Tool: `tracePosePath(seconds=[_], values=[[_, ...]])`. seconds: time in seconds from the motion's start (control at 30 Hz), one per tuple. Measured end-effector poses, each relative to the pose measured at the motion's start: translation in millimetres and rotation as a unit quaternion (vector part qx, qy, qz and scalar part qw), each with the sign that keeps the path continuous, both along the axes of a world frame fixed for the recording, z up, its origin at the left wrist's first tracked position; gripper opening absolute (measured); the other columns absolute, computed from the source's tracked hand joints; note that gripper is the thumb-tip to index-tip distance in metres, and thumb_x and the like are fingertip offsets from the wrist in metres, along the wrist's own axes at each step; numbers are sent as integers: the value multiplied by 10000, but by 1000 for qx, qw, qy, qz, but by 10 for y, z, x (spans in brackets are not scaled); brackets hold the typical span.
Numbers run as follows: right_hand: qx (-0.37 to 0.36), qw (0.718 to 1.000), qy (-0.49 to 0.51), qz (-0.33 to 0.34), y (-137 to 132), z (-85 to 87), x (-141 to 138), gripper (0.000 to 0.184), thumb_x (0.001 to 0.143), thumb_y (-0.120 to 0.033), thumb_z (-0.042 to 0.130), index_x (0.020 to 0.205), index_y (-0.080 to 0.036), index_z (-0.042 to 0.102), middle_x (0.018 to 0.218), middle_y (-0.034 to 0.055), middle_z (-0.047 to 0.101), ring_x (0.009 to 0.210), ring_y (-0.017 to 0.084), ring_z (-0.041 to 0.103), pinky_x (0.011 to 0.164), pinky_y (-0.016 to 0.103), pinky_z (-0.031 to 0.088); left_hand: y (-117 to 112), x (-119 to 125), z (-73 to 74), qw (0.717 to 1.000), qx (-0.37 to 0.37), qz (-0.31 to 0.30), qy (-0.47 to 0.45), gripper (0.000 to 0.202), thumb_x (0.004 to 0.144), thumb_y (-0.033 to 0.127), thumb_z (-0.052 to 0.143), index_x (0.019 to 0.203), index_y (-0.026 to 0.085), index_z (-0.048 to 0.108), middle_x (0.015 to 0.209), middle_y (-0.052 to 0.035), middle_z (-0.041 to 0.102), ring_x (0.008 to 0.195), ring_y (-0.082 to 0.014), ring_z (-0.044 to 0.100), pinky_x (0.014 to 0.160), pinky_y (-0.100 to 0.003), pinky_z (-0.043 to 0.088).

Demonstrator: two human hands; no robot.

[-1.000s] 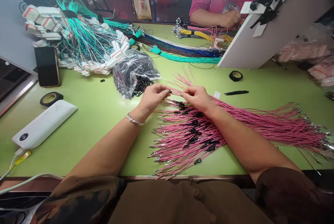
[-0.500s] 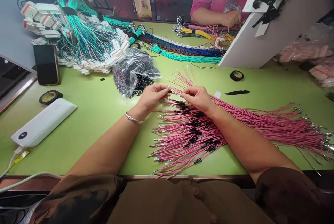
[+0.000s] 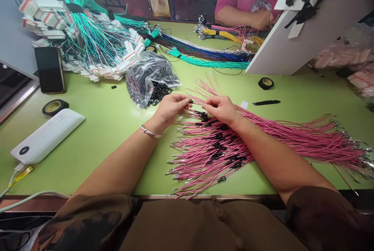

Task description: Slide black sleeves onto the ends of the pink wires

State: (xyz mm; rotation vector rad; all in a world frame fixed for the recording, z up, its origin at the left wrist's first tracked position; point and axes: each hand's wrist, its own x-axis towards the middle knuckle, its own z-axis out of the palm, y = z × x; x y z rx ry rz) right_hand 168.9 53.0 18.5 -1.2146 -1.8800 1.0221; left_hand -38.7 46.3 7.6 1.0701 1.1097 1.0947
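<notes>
My left hand [image 3: 174, 106] pinches a small black sleeve [image 3: 191, 102] between thumb and fingertips. Just to its right, my right hand [image 3: 220, 108] is closed in a pinch on a thin pink wire whose end points toward the sleeve. Whether the wire's tip is inside the sleeve I cannot tell. Beneath and around both hands spreads a large bundle of pink wires [image 3: 280, 138] with metal terminals at their ends. Many of these wires carry black sleeves [image 3: 219, 142] near their left ends. Beyond my left hand lies a clear plastic bag [image 3: 150, 77] with black sleeves spilling from its mouth.
On the left are a phone [image 3: 49, 69], a tape roll [image 3: 55, 106] and a white power bank [image 3: 48, 136]. Teal wires [image 3: 84, 29] with white connectors pile behind. A black tape roll [image 3: 265, 83], dark blade [image 3: 266, 103] and upright panel [image 3: 295, 44] stand right. A co-worker's arm [image 3: 239, 17] is opposite.
Both hands hold nearly the same pose at the black sleeve and the wire. The view has shifted slightly; the co-worker's hand has moved a little.
</notes>
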Motion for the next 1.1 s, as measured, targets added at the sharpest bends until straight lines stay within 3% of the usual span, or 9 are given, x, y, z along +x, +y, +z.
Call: tracePosePath(seconds=[0.5,0.63,0.77,0.93,1.1], values=[[-10,999,-24,41,39,-5,30,283,785,-390,626,739,-122,704,597,-6,564,566,95,443,572,249,363,-33,2,75,997,40,-51,46,319,635,405,852,782,139,755,720,-72,736,606,-119,624,631,-258,520],[7,997,-49,66,6,21,24,290,824,-390,608,802,-129,730,652,5,606,595,96,471,583,241,376,-64,85,108,989,83,-71,101,246,649,349,829,766,145,757,722,-64,737,635,-143,648,659,-284,544],[-8,993,-70,98,-11,87,44,276,833,-373,602,744,-133,705,587,-15,569,551,81,457,569,235,375,-73,161,61,977,128,-70,158,152,689,291,783,769,162,766,780,-60,757,705,-161,678,723,-301,566],[-69,992,-44,100,39,145,114,289,798,-411,649,757,-127,689,582,-7,580,531,85,473,536,237,382,-34,156,-13,974,149,-73,152,151,770,269,705,859,164,766,822,-57,754,726,-153,688,732,-296,569],[-29,989,-78,123,69,114,142,270,841,-352,591,688,-140,660,569,-20,552,550,80,459,568,241,374,-71,165,53,946,211,-81,230,249,839,170,583,1042,173,727,870,-53,758,790,-148,701,781,-286,541]])
